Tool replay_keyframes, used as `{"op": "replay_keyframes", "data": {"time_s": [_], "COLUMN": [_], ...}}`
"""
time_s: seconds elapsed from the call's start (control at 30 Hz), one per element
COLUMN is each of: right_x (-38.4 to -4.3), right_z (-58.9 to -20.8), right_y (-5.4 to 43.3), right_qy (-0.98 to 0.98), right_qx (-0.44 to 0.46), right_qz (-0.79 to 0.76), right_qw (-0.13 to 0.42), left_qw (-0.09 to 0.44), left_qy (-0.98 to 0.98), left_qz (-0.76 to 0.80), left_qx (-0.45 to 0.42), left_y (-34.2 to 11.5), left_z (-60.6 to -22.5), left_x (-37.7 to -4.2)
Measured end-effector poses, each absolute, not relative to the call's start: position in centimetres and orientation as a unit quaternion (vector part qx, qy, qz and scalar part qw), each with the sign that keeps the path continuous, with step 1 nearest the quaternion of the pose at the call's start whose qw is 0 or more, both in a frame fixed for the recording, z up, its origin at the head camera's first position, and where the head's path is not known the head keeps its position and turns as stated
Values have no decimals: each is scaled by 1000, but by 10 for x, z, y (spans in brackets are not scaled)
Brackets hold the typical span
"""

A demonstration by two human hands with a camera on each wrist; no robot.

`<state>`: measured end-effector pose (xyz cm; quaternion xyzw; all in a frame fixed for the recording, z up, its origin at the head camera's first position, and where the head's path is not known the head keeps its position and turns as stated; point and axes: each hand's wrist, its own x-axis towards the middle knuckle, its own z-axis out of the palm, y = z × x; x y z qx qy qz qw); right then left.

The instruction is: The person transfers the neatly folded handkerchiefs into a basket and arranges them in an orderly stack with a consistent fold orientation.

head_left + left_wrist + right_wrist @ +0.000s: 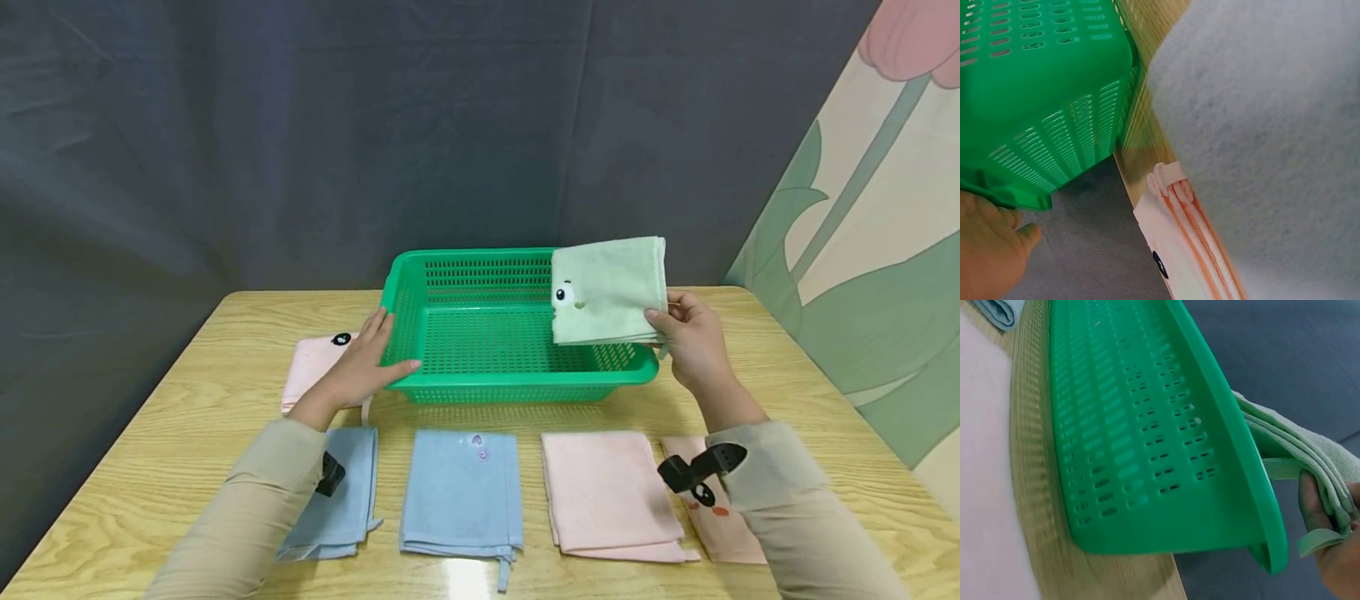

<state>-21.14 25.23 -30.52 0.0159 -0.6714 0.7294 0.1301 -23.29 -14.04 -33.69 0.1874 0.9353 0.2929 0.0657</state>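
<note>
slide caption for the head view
Right hand holds folded pale-green cloth over right end of rectangular green plastic basket; left hand touches its rim.

The head camera looks forward and down from behind the fingers, far enough back for me to see the left hand [360,362], the right hand [693,333], the whole green basket [525,379] between their fingers, and the dark backdrop [450,125] beyond. The left wrist camera sits close behind and below its fingers, turned sideways, facing the basket's corner; it shares the pink towel [1175,240] with the head view. The right wrist camera, equally near and turned the opposite way, faces the long wall below its fingers, sharing the green towel [1316,450] with the head.
</note>
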Motion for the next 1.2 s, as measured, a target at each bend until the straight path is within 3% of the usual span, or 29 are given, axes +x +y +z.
{"op": "replay_keyframes", "data": {"time_s": [1.2], "right_x": [-232], "right_z": [-310], "right_y": [220], "right_qy": [-757], "right_qx": [1], "right_qz": [651], "right_qw": [52], "left_qw": [65], "left_qy": [935], "left_qz": [294], "left_qx": [189], "left_y": [-138], "left_z": [-335], "left_x": [-232]}}
